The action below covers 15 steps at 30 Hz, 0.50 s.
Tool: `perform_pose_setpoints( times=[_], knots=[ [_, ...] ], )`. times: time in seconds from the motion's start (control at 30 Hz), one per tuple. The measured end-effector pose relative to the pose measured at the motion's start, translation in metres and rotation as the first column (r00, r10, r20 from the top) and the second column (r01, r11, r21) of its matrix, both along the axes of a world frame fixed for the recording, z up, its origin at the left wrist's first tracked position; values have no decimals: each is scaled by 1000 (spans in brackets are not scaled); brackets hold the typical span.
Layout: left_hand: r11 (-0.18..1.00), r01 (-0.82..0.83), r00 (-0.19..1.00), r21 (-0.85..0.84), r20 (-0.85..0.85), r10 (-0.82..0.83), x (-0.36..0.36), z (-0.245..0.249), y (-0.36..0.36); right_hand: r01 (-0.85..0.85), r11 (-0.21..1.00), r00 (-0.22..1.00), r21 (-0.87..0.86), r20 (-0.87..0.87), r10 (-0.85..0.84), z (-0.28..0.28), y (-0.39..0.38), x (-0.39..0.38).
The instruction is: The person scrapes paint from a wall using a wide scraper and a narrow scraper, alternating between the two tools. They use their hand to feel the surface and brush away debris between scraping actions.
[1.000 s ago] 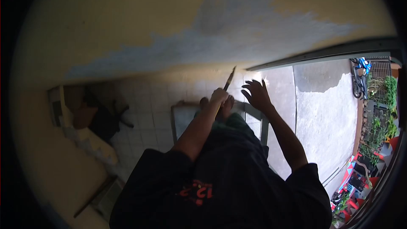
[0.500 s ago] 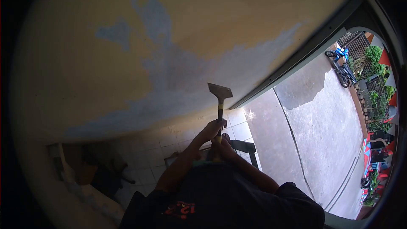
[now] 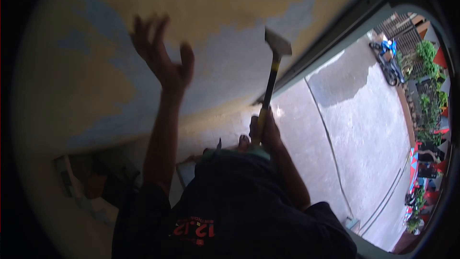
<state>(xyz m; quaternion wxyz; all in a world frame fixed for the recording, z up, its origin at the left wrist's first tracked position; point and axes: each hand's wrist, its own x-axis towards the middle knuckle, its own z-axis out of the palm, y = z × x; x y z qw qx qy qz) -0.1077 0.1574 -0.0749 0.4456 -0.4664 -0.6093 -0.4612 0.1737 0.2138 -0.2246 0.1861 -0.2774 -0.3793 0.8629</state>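
A long-handled scraper (image 3: 271, 77) with a wide flat metal blade and a black handle with yellow bands points up and slightly right. Its lower grip sits in my right hand (image 3: 271, 132), fingers wrapped round it. The blade overlaps the wall's grey patch in this view. Raised at the left, my left hand (image 3: 165, 60) holds nothing, its fingers spread and a little blurred in front of the wall. That wall (image 3: 230, 0) has yellow paint, with a large ragged grey area (image 3: 215, 62) where the paint is gone.
A dark frame edge (image 3: 326, 45) runs along the wall's right side. Beyond it lies a concrete driveway (image 3: 364, 139) with a parked blue motorcycle (image 3: 387, 62), plants and red flags. My bare foot (image 3: 244, 141) shows below. Dark clutter (image 3: 108, 177) stands at lower left.
My left hand has let go of the scraper's handle and risen up and left, fingers opening. The scraper, now in my right hand alone, has moved up and right.
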Motion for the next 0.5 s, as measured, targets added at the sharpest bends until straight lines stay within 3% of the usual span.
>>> perform_pose_setpoints(
  times=[0.07, 0.1, 0.13, 0.17, 0.23, 0.27, 0.3, 0.37, 0.4, 0.47, 0.5],
  knots=[
    [990, -76, 983, 121, -156, 95, -14, 28, 25, -33, 999, 999, 35, 42, 31, 17, 16, 3],
    [984, -56, 985, 169, -151, 82, -17, 39, 37, -34, 999, 999, 25, -23, 35, 17, 24, 9],
    [972, -43, 986, 230, -145, 78, -20, 44, 48, -33, 920, 983, 390, 180, -41, 23, 25, 7],
    [972, -48, 988, 230, -134, 81, -28, 42, 57, -119, 705, 926, 699, 334, -174, 29, 30, 5],
    [980, -114, 964, 161, -219, 148, -50, 35, 59, -164, 834, 921, 527, 385, -63, 24, 42, 7],
    [977, -128, 965, 169, -208, 162, -48, 34, 61, -181, 615, 896, 768, 387, -219, -1, 45, 9],
    [971, -196, 953, 135, -209, 221, -48, 32, 58, -175, 641, 901, 747, 385, -202, -12, 49, 11],
    [955, -279, 932, 99, -210, 294, -47, 26, 55, 41, 604, 972, 796, 109, -210, -33, 59, 4],
    [946, -309, 923, 97, -211, 323, -46, 22, 55, 31, 604, 974, 796, 110, -196, -40, 64, 5],
    [933, -343, 909, 112, -212, 360, -44, 16, 53, -294, 592, 816, 751, 519, -254, -43, 78, 9],
    [920, -386, 891, 68, -232, 391, -43, 12, 49, -245, 457, 894, 855, 382, -234, -76, 88, 13]
  ],
)
